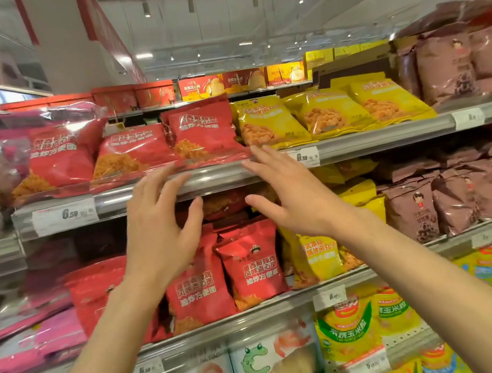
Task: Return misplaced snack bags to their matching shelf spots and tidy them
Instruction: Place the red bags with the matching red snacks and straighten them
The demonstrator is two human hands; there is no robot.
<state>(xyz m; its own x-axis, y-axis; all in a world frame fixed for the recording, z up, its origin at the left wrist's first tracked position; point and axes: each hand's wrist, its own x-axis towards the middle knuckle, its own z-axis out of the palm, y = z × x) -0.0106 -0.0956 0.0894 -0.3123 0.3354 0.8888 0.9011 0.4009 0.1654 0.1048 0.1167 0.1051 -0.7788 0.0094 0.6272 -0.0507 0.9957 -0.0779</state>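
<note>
Left hand [159, 223] and right hand [291, 195] spread, grip released, red snack bag [203, 131] just above fingertips

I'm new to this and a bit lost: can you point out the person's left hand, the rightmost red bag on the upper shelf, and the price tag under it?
left hand [159, 220], head view, back of the hand.
red bag [203, 131], head view, its front face.
price tag [307, 156], head view, its printed face.

Open hands [225, 209] before red bags [203, 131] (shelved)
</note>
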